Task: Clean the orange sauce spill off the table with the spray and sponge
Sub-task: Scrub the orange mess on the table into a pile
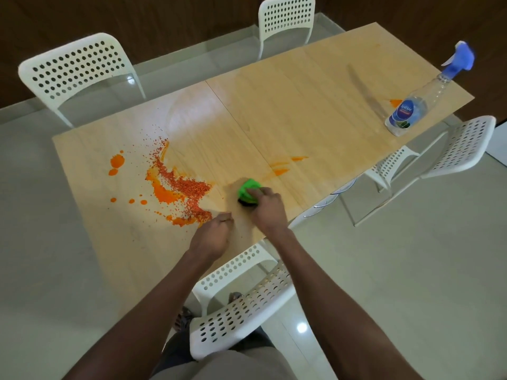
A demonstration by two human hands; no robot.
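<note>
Sponge (248, 191): green, gripped under curled fingers of the right hand (267, 207), pressed flat on the worktop (315, 111) just right of the main orange spill (175, 187). Left hand (214, 231): loosely fisted, nothing held, resting at the near edge. Spray bottle (414, 105): far right, well apart. Recommended: firm strokes drawn inward from the spill's rim, so granules are gathered, not scattered; streaks (285, 165) right of the sponge treated afterwards.

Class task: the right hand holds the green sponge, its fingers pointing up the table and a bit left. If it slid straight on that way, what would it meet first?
Probably bare table. The right hand and sponge point past the spill's right edge; depth is uncertain.
</note>
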